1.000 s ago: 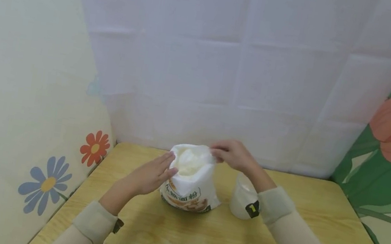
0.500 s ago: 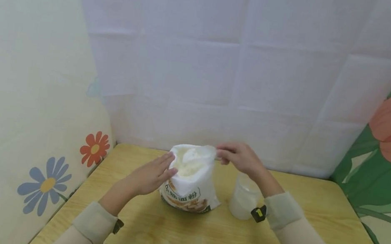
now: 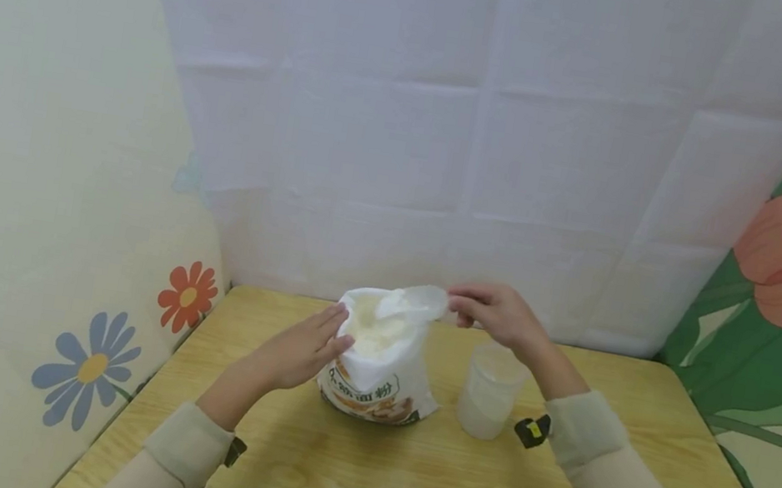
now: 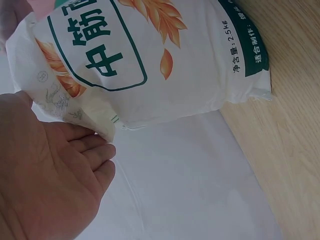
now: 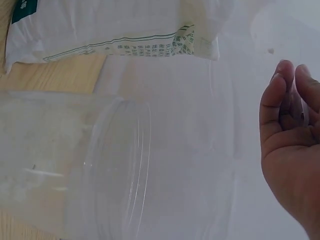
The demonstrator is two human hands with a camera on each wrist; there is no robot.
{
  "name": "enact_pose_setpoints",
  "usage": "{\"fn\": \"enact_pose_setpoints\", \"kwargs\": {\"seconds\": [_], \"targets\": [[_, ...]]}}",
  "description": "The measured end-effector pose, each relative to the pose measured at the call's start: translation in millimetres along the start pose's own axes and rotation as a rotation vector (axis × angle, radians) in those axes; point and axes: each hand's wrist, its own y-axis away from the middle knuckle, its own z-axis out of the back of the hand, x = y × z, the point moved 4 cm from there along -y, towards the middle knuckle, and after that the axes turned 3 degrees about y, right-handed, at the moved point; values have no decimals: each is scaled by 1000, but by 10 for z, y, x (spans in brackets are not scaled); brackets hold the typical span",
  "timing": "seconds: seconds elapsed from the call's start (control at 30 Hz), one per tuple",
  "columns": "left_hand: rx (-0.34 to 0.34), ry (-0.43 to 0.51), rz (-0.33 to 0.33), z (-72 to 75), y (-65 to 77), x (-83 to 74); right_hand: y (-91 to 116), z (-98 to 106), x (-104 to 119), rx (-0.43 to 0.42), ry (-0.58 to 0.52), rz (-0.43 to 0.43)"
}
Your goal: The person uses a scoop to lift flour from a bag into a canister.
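A white flour bag [image 3: 378,401] stands upright on the table with its top rolled wide, pale flour [image 3: 370,334] showing inside. At its left rim my left hand [image 3: 295,352] holds the edge, thumb on the near side; the left wrist view shows the bag's printed front [image 4: 165,90] beside this hand [image 4: 55,175]. My right hand [image 3: 497,315] pinches the end of a clear scoop [image 3: 434,303] heaped with white flour, tilted over the right side of the bag's mouth. The right wrist view has the right hand's [image 5: 290,140] thumb and fingers together; the scoop is barely visible there.
Right of the bag, below my right forearm, stands a clear plastic jar [image 3: 489,398], open at the top, with whitish contents or coating. The wooden table [image 3: 356,475] meets a white sheet [image 3: 375,149] at the back, and patterned cloths hang on both sides.
My right hand has moved rightward, drawing the scoop up from the flour toward the bag's right rim. The heap in it now shows more. My left hand stays at the left rim.
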Motion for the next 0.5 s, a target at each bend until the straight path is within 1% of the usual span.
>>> {"fn": "enact_pose_setpoints", "kwargs": {"seconds": [0.13,0.3,0.5], "targets": [[-3,-11,-2,3,-4,-3,48,82,-40,-25,-2,-16],[-3,-7,-3,7,-1,-17,130,195,-65,-47,15,-10],[-10,1,-4,0,-2,-22,230,325,-116,-70,8,-42]]}}
